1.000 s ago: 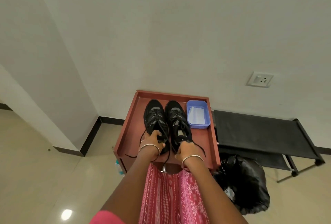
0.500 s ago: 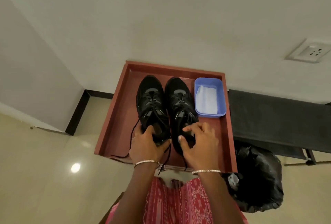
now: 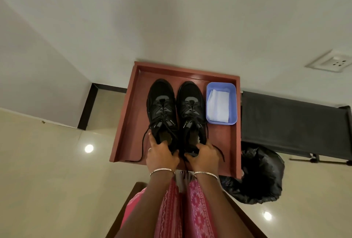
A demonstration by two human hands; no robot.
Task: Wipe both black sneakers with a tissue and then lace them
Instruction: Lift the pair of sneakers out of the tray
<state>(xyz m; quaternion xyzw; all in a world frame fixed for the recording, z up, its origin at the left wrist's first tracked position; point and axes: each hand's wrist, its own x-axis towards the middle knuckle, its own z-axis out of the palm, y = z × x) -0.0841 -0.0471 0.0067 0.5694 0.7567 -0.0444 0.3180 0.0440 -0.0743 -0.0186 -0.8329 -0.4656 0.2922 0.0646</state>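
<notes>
A small reddish-brown table (image 3: 122,123) with a raised rim is set against a plain white wall (image 3: 171,18), on a glossy beige tiled floor (image 3: 47,161) in which two ceiling lights are reflected. A black skirting runs along the foot of the wall.

Two black sneakers are counted on the table, side by side, with their toes pointed away from the grips and towards the wall. The heel of the left sneaker (image 3: 162,104) is clasped by the left grip (image 3: 162,155), with the thumb laid over the collar. The heel of the right sneaker (image 3: 191,104) is held by the right grip (image 3: 206,155), with the fingers curled round it. One loose lace (image 3: 143,142) is trailed outward of the left grip across the table. One bangle is worn at each wrist, and one ring (image 3: 150,149) is seen on the left grip.

One blue tray (image 3: 234,102) is placed beyond and to the outer side of the right grip, just beside the right sneaker. White tissue (image 3: 219,106) is laid inside it.

Farther out on the right grip's side, one black rack (image 3: 291,123) is stood by the wall. One black bag (image 3: 261,173) is slumped on the floor near the table's corner. One wall socket (image 3: 337,63) is mounted above the rack. The sneaker heels are partly hidden by the grips.
</notes>
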